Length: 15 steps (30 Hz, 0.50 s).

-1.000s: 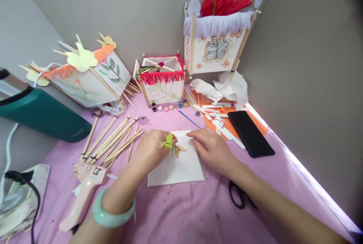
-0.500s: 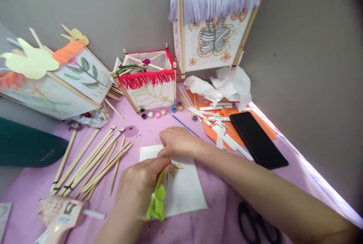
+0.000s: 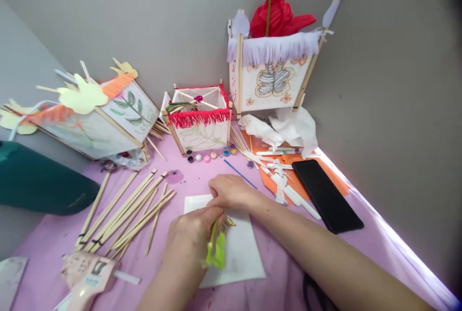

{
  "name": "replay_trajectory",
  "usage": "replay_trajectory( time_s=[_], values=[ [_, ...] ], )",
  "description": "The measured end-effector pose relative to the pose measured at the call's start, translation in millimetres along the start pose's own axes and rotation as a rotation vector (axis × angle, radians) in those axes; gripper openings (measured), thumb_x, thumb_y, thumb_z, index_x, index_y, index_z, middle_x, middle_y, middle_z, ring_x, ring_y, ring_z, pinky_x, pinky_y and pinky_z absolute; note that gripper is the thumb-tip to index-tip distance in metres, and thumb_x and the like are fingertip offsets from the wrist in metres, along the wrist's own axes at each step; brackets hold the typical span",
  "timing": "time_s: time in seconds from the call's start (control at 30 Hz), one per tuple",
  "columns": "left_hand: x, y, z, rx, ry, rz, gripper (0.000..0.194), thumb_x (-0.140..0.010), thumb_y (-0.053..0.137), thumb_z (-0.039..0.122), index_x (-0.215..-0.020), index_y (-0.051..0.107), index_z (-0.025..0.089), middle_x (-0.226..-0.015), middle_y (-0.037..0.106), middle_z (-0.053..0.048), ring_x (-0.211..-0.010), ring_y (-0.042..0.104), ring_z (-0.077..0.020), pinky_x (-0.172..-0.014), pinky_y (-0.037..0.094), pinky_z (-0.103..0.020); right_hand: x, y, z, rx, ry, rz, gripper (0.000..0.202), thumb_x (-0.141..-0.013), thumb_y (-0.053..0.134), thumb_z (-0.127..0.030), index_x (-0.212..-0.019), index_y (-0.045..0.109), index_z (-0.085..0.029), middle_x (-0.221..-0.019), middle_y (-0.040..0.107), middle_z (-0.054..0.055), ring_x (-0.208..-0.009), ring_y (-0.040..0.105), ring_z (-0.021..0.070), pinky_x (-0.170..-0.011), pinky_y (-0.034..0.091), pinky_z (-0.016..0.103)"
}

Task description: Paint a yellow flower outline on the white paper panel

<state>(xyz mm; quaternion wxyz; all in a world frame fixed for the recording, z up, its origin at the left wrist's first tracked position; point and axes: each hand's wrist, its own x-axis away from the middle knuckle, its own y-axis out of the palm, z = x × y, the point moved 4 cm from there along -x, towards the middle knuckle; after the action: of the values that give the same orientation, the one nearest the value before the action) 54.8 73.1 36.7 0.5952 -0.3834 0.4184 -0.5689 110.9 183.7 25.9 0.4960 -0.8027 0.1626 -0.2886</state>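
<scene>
The right hand (image 3: 231,192), having shifted leftward, meets the left hand (image 3: 190,235), whose fingers (image 3: 212,213) clamp a leafy green sprig (image 3: 219,252) over the white sheet (image 3: 246,249), concentrating both there (the right fingers' hold is hidden).

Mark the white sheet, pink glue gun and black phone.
White sheet (image 3: 242,247), head view: bare right part.
Pink glue gun (image 3: 88,272), head view: its body.
Black phone (image 3: 327,196), head view: middle of its face.

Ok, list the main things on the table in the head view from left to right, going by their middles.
Teal bottle, wooden sticks, left hand, right hand, black phone.
</scene>
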Motion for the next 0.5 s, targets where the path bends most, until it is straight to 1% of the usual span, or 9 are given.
replay_trajectory(
  time_s=[0.07,0.13,0.2,0.23,0.3,0.37,0.43,0.5],
  values=[
    [-0.4,-2.9,2.2,0.003,-0.023,0.000,0.029,-0.089,0.040,0.031,-0.088,0.069,0.026,-0.071,0.069,-0.001,-0.061,0.062,-0.0162,-0.056,0.039,-0.026,-0.3,2.2,1.3,-0.020,0.008,0.024,0.034,-0.066,0.066,-0.050,-0.083,0.065,-0.020,-0.089,0.068,0.005,-0.081,0.062,0.0202,-0.057,0.038,0.025],
    [-0.1,-5.9,4.4,-0.020,-0.048,0.004,0.030,-0.089,0.039,0.029,-0.089,0.069,0.026,-0.073,0.071,-0.003,-0.062,0.063,-0.0180,-0.057,0.038,-0.028,2.6,2.9,3.6,-0.061,-0.011,0.050,0.030,-0.067,0.066,-0.047,-0.081,0.065,-0.020,-0.086,0.068,0.003,-0.079,0.061,0.0179,-0.057,0.037,0.024],
    [0.8,-8.2,6.3,-0.039,-0.065,0.011,0.031,-0.089,0.039,0.028,-0.088,0.070,0.026,-0.074,0.071,-0.004,-0.063,0.064,-0.0194,-0.058,0.038,-0.028,10.2,0.1,9.6,-0.120,-0.027,0.111,0.026,-0.073,0.063,-0.045,-0.080,0.064,-0.020,-0.081,0.067,0.001,-0.075,0.060,0.0148,-0.058,0.036,0.022],
    [1.4,-9.1,7.2,-0.038,-0.065,0.019,0.030,-0.089,0.040,0.028,-0.087,0.070,0.026,-0.074,0.071,-0.004,-0.065,0.065,-0.0197,-0.059,0.039,-0.028,15.9,-2.9,14.8,-0.137,-0.015,0.169,0.025,-0.076,0.060,-0.044,-0.080,0.064,-0.020,-0.081,0.067,0.000,-0.074,0.059,0.0138,-0.059,0.036,0.022],
    [2.9,-10.4,8.5,-0.020,-0.058,0.046,0.029,-0.088,0.041,0.026,-0.088,0.071,0.027,-0.077,0.072,-0.004,-0.069,0.066,-0.0200,-0.060,0.040,-0.027,30.1,-11.3,28.8,-0.092,0.066,0.344,0.024,-0.083,0.054,-0.041,-0.082,0.063,-0.019,-0.084,0.067,0.002,-0.076,0.060,0.0139,-0.061,0.037,0.023],
    [4.1,-10.7,9.0,-0.015,-0.051,0.070,0.028,-0.088,0.042,0.024,-0.089,0.071,0.026,-0.080,0.072,-0.005,-0.072,0.066,-0.0202,-0.062,0.041,-0.027,44.0,-18.2,43.2,0.033,0.210,0.497,0.020,-0.086,0.051,-0.034,-0.086,0.063,-0.018,-0.090,0.066,0.005,-0.082,0.061,0.0168,-0.065,0.038,0.025],
    [4.8,-10.8,8.7,-0.022,-0.057,0.093,0.029,-0.087,0.042,0.023,-0.089,0.071,0.026,-0.080,0.072,-0.005,-0.074,0.067,-0.0200,-0.063,0.042,-0.027,51.0,-19.5,52.3,0.134,0.324,0.537,0.019,-0.087,0.049,-0.031,-0.091,0.062,-0.017,-0.094,0.065,0.007,-0.086,0.062,0.0200,-0.067,0.040,0.027],
    [4.9,-10.5,8.5,-0.033,-0.065,0.103,0.029,-0.087,0.042,0.021,-0.089,0.071,0.026,-0.081,0.072,-0.005,-0.074,0.067,-0.0194,-0.064,0.043,-0.026,49.8,-16.6,55.3,0.181,0.371,0.518,0.018,-0.086,0.050,-0.028,-0.095,0.061,-0.017,-0.095,0.065,0.009,-0.087,0.063,0.0220,-0.068,0.041,0.029]
  ],
)
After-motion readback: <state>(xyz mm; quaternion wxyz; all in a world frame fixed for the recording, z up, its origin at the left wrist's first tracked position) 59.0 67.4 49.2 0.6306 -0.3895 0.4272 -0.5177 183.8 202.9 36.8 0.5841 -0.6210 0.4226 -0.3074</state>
